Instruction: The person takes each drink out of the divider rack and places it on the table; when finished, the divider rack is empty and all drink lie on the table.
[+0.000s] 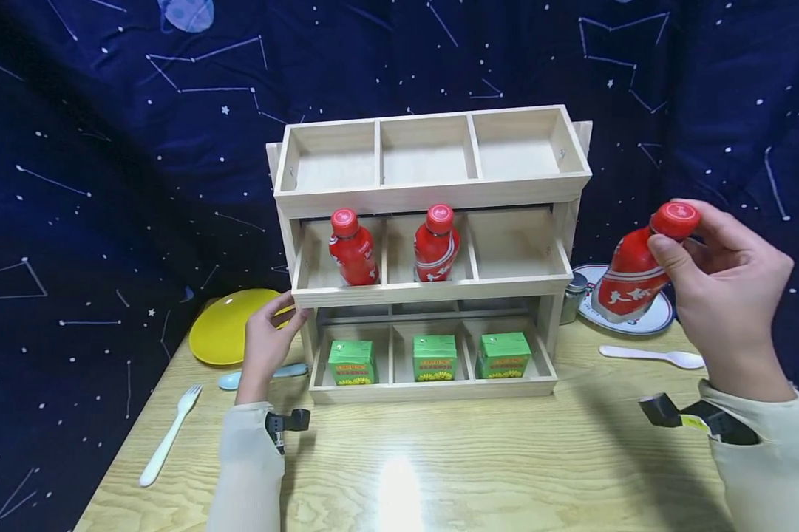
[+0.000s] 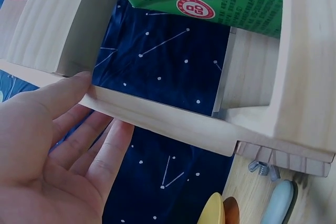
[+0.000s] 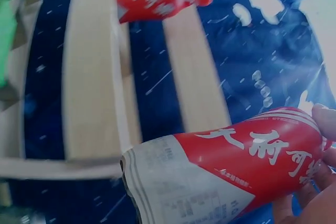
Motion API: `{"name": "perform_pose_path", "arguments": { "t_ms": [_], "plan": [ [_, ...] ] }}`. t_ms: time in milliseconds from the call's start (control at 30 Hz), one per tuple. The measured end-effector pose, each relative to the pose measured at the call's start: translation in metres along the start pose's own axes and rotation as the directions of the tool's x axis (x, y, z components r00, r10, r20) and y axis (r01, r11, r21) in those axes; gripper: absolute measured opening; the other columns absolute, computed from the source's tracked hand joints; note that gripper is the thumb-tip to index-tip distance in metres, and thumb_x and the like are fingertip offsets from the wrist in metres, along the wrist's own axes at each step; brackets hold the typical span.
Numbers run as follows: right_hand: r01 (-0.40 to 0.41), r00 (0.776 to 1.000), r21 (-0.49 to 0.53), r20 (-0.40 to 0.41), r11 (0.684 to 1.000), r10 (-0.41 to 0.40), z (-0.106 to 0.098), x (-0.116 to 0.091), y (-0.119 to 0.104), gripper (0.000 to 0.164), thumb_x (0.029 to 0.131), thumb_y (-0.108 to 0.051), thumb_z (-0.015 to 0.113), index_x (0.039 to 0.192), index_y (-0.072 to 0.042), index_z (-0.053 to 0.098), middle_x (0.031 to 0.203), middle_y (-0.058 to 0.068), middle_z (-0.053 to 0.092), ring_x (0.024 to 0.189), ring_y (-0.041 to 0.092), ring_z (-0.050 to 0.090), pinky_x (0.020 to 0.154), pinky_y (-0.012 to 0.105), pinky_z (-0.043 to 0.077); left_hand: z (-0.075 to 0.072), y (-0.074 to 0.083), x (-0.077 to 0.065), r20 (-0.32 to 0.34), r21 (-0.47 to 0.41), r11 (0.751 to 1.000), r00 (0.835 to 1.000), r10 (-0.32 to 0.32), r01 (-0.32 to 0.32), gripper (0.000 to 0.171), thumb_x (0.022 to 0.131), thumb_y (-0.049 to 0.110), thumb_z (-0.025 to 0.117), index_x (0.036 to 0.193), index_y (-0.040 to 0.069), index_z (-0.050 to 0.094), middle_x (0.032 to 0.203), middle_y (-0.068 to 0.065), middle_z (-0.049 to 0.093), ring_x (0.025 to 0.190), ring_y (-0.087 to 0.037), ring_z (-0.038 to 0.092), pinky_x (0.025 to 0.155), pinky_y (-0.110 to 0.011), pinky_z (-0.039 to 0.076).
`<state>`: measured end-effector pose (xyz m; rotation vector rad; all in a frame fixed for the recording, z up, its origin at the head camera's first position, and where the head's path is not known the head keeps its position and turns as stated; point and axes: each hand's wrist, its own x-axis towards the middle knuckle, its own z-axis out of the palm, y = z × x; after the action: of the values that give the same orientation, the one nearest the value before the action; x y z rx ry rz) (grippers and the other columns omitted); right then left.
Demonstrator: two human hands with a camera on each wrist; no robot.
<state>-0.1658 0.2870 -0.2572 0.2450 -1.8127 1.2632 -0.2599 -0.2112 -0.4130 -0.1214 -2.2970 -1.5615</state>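
In the head view my right hand pinches a red drink bottle near its cap, holding it tilted in the air right of the wooden rack. In the right wrist view, white lettering shows on this bottle. My left hand holds the rack's left side at the middle tier; in the left wrist view the thumb and fingers lie on opposite sides of a wooden strip. Two more red bottles, one on the left and one in the centre, stand in the middle tier. The right compartment holds nothing.
Green drink cartons fill the bottom tier's compartments. A yellow plate, blue spoon and pale fork lie left. At right are a patterned plate, a jar and a white spoon.
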Motion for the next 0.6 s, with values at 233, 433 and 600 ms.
{"name": "perform_pose_path", "arguments": {
  "t_ms": [233, 433, 600],
  "plan": [
    [-0.126, 0.991, -0.173, 0.02, 0.977, 0.132, -0.013, -0.016, 0.06, 0.04, 0.088, -0.001, 0.072, 0.127, -0.008, 0.067, 0.111, -0.004, 0.069, 0.084, 0.008, 0.063, 0.083, 0.01, 0.051, -0.001, 0.001, 0.002, 0.006, -0.01, 1.0, 1.0, 0.007, -0.006, 0.047, 0.091, 0.023, 0.073, 0.134, 0.006, 0.061, 0.129, -0.014, 0.063, 0.112, -0.033, 0.064, 0.095, -0.042, 0.053],
    [-0.204, 0.976, -0.189, 0.035, 0.961, 0.214, -0.011, -0.03, 0.104, 0.038, 0.089, -0.005, 0.073, 0.126, -0.008, 0.068, 0.107, -0.011, 0.068, 0.091, 0.007, 0.062, 0.081, 0.007, 0.049, -0.001, 0.0, 0.002, 0.01, 0.003, 1.0, 1.0, 0.002, -0.002, 0.048, 0.092, 0.022, 0.073, 0.134, 0.005, 0.06, 0.13, -0.015, 0.061, 0.113, -0.034, 0.063, 0.094, -0.041, 0.053],
    [-0.262, 0.958, -0.162, 0.074, 0.951, 0.277, -0.005, -0.036, 0.13, 0.038, 0.089, -0.006, 0.073, 0.127, -0.007, 0.067, 0.108, -0.011, 0.068, 0.1, 0.004, 0.062, 0.082, 0.006, 0.048, -0.001, 0.001, 0.001, 0.012, 0.001, 1.0, 1.0, 0.0, 0.0, 0.049, 0.092, 0.024, 0.073, 0.135, 0.006, 0.06, 0.132, -0.015, 0.061, 0.114, -0.035, 0.062, 0.096, -0.042, 0.053]
  ]
}}
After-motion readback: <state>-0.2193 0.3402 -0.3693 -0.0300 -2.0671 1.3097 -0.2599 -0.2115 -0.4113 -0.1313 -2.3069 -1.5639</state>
